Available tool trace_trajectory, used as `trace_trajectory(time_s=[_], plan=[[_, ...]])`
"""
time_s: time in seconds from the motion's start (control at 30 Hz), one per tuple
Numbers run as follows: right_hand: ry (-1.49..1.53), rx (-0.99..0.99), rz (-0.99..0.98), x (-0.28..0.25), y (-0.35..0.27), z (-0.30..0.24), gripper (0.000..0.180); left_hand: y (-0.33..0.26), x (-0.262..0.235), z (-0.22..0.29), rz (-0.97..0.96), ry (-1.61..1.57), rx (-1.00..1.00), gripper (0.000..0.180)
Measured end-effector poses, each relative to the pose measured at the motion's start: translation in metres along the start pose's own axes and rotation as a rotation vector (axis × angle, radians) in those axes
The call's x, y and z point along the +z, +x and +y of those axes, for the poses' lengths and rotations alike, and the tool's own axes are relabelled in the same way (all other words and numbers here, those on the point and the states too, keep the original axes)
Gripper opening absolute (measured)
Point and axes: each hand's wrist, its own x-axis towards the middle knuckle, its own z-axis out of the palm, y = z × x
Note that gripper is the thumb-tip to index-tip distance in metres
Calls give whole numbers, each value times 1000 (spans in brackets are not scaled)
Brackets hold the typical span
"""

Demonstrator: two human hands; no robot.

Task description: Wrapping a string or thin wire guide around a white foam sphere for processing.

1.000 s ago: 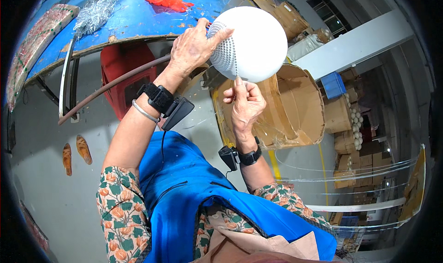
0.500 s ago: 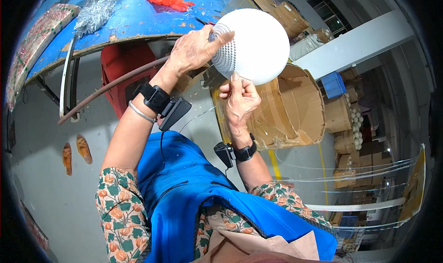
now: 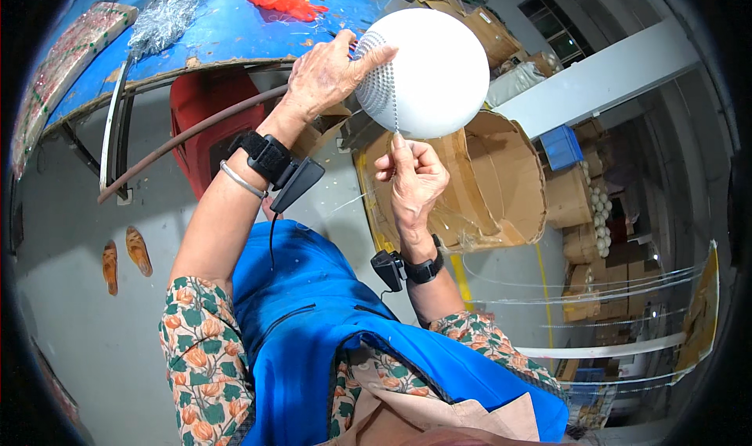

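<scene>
white ball held up over the blue table's edge

the blue table (image 3: 219,23) fills the upper left, its worn edge curving across, with a crumpled silver foil piece (image 3: 160,11) and a red scrap (image 3: 286,1) lying on it. below the ball, an open cardboard box (image 3: 486,187) sits on the floor. the large white ball (image 3: 431,70) is raised in front of the table's edge, above the box. part of its left side is covered in rows of small white beads. the left hand (image 3: 325,74) lies against that beaded side, fingers spread and thumb stretched onto the surface, steadying the ball rather than wrapping it. the right hand (image 3: 415,184) is just under the ball, fingers curled, with fingertips pinched shut on a thin bead string (image 3: 395,113) that runs straight up to the ball. both wrists carry black straps.
</scene>
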Motion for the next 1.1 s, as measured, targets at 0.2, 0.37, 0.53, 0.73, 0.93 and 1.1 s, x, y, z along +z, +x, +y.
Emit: trace_trajectory(time_s=[0.2, 0.37, 0.53, 0.73, 0.93, 1.1], plan=[[49, -96, 64, 0, 0, 5, 16, -2, -2, 6, -59, 30, -56, 81], [69, -172, 65, 1, -5, -13, 14, -4, 5, -3, -9, 32, 20, 80], [20, -125, 51, -2, 0, 3, 16, 3, 14, -14, 4, 32, 60, 80], [13, -105, 62, 0, 0, 8, 17, 1, 19, -17, 77, 56, 140, 78], [0, -65, 79, 3, 2, 16, 17, -3, 8, 7, -61, 40, -55, 60], [14, -46, 110, 15, 7, 16, 19, 3, 2, 6, -103, -28, -84, 70]])
